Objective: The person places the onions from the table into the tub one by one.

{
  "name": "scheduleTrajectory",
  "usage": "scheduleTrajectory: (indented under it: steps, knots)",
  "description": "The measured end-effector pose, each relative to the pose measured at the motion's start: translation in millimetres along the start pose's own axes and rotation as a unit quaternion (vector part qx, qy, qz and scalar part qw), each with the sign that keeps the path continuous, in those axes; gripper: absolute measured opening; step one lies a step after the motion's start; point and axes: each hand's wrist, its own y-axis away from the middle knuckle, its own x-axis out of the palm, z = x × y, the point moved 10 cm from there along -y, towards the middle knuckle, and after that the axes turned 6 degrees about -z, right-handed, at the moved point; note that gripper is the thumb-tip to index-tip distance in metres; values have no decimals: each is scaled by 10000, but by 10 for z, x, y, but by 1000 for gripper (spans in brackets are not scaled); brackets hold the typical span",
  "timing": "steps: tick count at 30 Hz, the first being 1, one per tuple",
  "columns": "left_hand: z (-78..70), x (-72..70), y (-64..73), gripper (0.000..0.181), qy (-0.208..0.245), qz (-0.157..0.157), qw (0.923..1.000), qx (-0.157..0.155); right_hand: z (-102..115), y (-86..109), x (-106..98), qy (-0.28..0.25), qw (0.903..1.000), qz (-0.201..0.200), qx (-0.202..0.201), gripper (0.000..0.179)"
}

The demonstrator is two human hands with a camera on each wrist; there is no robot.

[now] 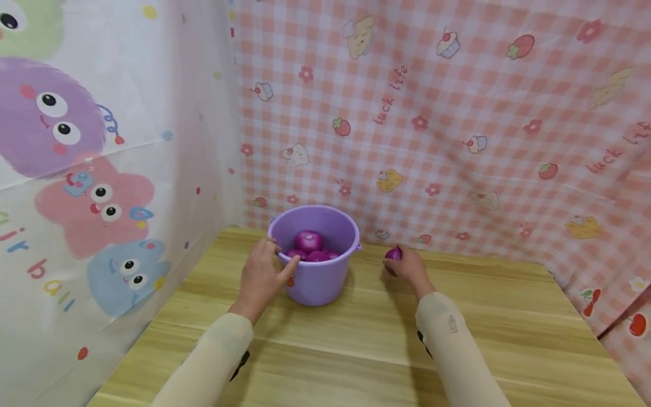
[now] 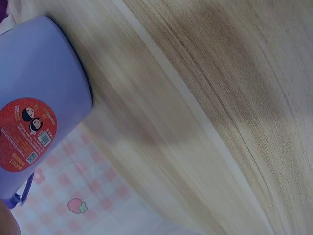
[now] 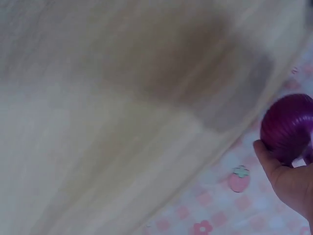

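Note:
A purple plastic bucket (image 1: pixel 317 282) stands upright on the wooden table, with several red onions (image 1: pixel 308 242) inside. My left hand (image 1: pixel 260 276) holds its near left rim, with the thumb toward the front and the fingers at the left side. In the left wrist view the bucket wall (image 2: pixel 54 73) bears a round red sticker (image 2: pixel 29 134), and only a sliver of the hand shows. To the right of the bucket, my right hand (image 1: pixel 414 270) grips one red onion (image 1: pixel 392 261). The right wrist view shows this onion (image 3: pixel 286 127) between thumb and fingers, partly cut off by the frame edge.
The wood-grain table (image 1: pixel 325 362) ends at the back against a pink checked cloth (image 1: pixel 458 169). A white cloth with cartoon figures (image 1: pixel 168 85) hangs along the left side. A small handle joint (image 1: pixel 359 247) sticks out at the bucket's right rim.

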Motion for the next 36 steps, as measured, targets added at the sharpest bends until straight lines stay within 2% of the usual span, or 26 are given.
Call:
scheduleTrajectory:
  steps: [5,10,14,19,23,31,36]
  knots:
    - [-7,5,1,40,-1,-31,10000,8,280,-87,-342,-646,9957,-670,-31,65]
    - [-15,-19,-7,41,24,-52,10000,-12,770,-151,-615,-1264,9859,-1094,-59,71]
    - [-7,-25,-10,42,23,-23,10000,-85,1158,-138,-683,-1663,9787,-1184,-232,69]
    - [-13,-11,-11,42,13,-2,10000,-95,1510,-88,-612,-2017,9721,-1047,-576,64]
    - [-17,3,-12,43,23,-4,10000,-70,1624,-68,-540,-2064,9705,-1062,-657,61]
    - [-31,1,-2,43,15,40,10000,-68,1610,-36,-350,-2086,9753,-685,-240,76]
    - [-4,5,-22,42,-51,138,9998,-105,1656,-23,-368,-2125,9744,-666,-300,78]
